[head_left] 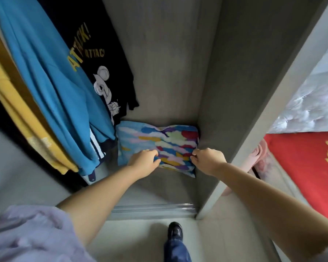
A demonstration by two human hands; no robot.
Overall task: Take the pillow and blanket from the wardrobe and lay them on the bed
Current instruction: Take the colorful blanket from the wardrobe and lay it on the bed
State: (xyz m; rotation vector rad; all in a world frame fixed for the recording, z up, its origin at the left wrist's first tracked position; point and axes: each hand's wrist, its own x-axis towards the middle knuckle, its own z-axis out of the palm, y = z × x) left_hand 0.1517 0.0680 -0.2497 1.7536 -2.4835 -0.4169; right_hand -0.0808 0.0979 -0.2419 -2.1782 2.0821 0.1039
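Observation:
A multicoloured pillow (159, 140) with blue, yellow, red and white patches lies on the wardrobe floor (159, 188), pushed against the back right corner. My left hand (143, 162) grips its near edge left of the middle. My right hand (208, 160) grips the near right corner. Both hands have fingers curled into the fabric. The bed (303, 163), with a red cover and yellow pattern, shows at the far right beyond the wardrobe's side panel. No blanket is visible.
Hanging clothes fill the left side: a yellow garment (17, 110), a blue one (51, 87) and a black printed T-shirt (95, 59). The grey side panel (254, 118) stands close on the right. A sliding-door track (151, 208) crosses the sill. My black shoe (175, 231) stands before it.

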